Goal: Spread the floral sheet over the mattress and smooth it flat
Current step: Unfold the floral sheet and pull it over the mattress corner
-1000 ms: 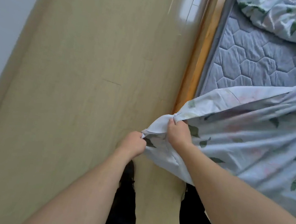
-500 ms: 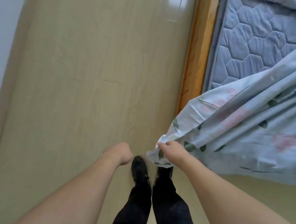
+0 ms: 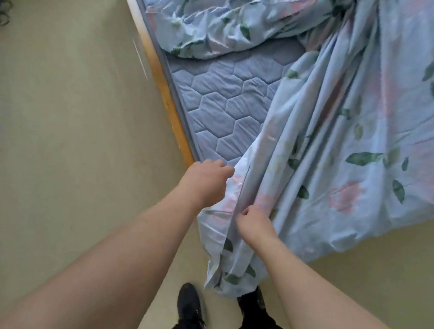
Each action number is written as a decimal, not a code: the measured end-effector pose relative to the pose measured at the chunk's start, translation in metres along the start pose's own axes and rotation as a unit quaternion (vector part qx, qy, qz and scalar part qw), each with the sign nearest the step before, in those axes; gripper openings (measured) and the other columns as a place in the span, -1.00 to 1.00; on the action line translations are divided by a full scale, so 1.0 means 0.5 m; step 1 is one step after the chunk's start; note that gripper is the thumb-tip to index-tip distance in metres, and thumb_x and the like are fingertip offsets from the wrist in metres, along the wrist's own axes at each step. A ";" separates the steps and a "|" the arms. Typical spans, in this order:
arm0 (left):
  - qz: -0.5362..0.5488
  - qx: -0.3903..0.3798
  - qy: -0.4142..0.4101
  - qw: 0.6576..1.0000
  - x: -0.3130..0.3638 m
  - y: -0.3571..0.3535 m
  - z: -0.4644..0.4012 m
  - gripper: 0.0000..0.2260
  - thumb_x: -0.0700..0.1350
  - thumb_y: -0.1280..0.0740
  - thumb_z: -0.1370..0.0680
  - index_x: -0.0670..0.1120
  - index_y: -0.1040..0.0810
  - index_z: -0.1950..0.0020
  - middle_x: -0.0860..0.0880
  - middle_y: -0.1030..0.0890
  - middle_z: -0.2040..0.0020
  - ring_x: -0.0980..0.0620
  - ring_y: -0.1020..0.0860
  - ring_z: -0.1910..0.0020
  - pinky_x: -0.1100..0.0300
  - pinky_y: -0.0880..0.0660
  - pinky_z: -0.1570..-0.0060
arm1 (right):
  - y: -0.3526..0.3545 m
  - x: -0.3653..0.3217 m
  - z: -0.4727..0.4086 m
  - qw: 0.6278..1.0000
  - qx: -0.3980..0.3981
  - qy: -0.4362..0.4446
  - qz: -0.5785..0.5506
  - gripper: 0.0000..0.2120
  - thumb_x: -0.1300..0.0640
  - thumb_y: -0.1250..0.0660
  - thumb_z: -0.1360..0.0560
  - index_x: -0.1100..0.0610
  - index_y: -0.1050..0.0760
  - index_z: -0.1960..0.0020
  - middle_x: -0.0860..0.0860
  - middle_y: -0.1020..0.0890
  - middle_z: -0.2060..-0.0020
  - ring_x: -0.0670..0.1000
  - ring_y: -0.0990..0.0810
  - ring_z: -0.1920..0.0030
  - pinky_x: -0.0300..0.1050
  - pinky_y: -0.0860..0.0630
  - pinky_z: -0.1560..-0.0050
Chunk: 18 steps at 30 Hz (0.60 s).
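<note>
Sheet (image 3: 333, 139), floral, pale blue w/ pink blooms + green leaves, lies bunched across upper and right part of frame, partly on mattress (image 3: 225, 103). One fold runs down from upper right to lower centre, where its corner hangs over bed edge above floor (image 3: 62, 121), reaching down to black shoes (image 3: 190, 306) at bottom centre. Quilted blue-grey mattress w/ hexagon stitching shows bare at centre, btwn two heaps of cloth. Wooden bed frame (image 3: 162, 83) runs diagonally from top centre to mid frame. Left hand (image 3: 206, 182), fingers curled, sits at sheet's edge just by mattress corner; can't tell if it actually grips cloth. Right hand (image 3: 254, 223), lower centre, pinches a fold of sheet, fingers curled round it. Hands near each other, not touching. Dark objects at far left edge, too blurred to ID.
</note>
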<state>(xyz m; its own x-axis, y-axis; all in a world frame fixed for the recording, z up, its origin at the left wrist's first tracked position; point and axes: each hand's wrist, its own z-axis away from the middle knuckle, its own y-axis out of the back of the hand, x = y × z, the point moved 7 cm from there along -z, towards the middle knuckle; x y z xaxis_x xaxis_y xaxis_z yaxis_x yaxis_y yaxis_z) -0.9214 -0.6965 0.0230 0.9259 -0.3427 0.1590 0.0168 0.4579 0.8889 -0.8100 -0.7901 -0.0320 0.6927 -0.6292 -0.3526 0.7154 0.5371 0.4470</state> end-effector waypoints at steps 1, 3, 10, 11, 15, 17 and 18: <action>-0.039 -0.011 -0.050 0.998 0.017 -0.004 -0.030 -0.66 -0.20 -0.12 -0.54 0.05 -0.43 -0.27 0.00 -0.46 -0.18 -0.08 -0.43 -0.15 0.10 -0.36 0.03 | -0.007 -0.004 -0.011 1.000 -0.003 0.004 -0.010 -0.71 0.03 -0.13 -0.52 0.19 -0.50 -0.06 0.14 -0.59 -0.04 0.17 -0.53 -0.06 -0.06 -0.46 -0.07; -0.128 -0.073 -0.149 0.978 0.040 -0.037 -0.077 -0.56 -0.22 -0.14 -0.52 0.13 -0.36 -0.36 0.04 -0.33 -0.37 -0.06 -0.32 -0.29 0.09 -0.36 -0.12 | -0.035 -0.004 -0.039 1.000 -0.014 -0.004 -0.022 -0.66 0.02 -0.12 -0.54 0.19 -0.52 -0.12 0.13 -0.62 -0.06 0.16 -0.56 -0.08 -0.04 -0.50 -0.10; -0.307 -0.078 -0.345 0.884 0.042 -0.100 -0.142 -0.60 -0.18 -0.15 -0.56 0.01 -0.38 -0.40 -0.08 -0.12 -0.52 -0.18 -0.03 -0.50 -0.12 -0.01 -0.46 | -0.130 0.018 -0.067 0.992 -0.019 -0.097 -0.075 -0.66 -0.03 -0.19 -0.52 0.19 -0.56 -0.06 0.13 -0.62 -0.01 0.18 -0.59 -0.01 -0.04 -0.50 0.04; -0.306 -0.055 -0.374 0.874 0.039 -0.094 -0.138 -0.63 -0.19 -0.19 -0.53 -0.04 -0.45 -0.34 -0.10 -0.20 -0.49 -0.19 -0.10 -0.49 -0.14 0.01 -0.48 | -0.139 0.013 -0.065 0.991 -0.018 -0.109 -0.081 -0.68 -0.01 -0.18 -0.52 0.18 -0.56 -0.05 0.13 -0.63 -0.02 0.19 -0.59 -0.02 -0.04 -0.51 0.03; -0.249 0.023 -0.510 0.823 0.022 -0.058 -0.099 -0.85 -0.30 -0.31 -0.38 -0.09 -0.61 0.19 -0.06 -0.59 0.11 -0.15 -0.52 -0.10 -0.17 -0.16 -0.46 | -0.145 -0.011 -0.046 0.981 0.009 -0.160 -0.108 -0.73 0.08 -0.17 -0.55 0.18 -0.56 -0.09 0.14 -0.61 -0.08 0.18 -0.58 -0.09 -0.07 -0.50 -0.04; -0.250 -0.021 -0.499 0.830 -0.007 -0.041 -0.096 -0.83 -0.29 -0.23 -0.45 -0.07 -0.56 0.14 -0.03 -0.55 0.23 -0.10 -0.51 0.04 -0.07 -0.12 -0.48 | -0.140 -0.033 -0.037 0.980 0.021 -0.163 -0.116 -0.72 0.07 -0.17 -0.54 0.16 -0.55 -0.13 0.14 -0.61 -0.09 0.18 -0.59 -0.09 -0.09 -0.48 0.00; -0.270 -0.057 -0.479 0.833 -0.030 -0.032 -0.097 -0.82 -0.27 -0.19 -0.50 -0.06 -0.54 0.05 -0.02 -0.56 0.18 -0.09 -0.49 0.03 0.02 -0.14 -0.46 | -0.139 -0.057 -0.031 0.979 0.023 -0.162 -0.120 -0.71 0.07 -0.17 -0.54 0.15 -0.54 -0.15 0.14 -0.61 -0.09 0.18 -0.58 -0.09 -0.10 -0.46 0.03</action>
<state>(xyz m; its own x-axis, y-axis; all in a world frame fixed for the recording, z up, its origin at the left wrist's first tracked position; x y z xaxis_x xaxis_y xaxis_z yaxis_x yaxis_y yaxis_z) -0.9170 -0.6590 -0.0144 0.0464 -0.9966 0.0684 0.4198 0.0816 0.9040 -0.8778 -0.8007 -0.0658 0.4348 -0.8831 -0.1763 0.8436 0.3309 0.4229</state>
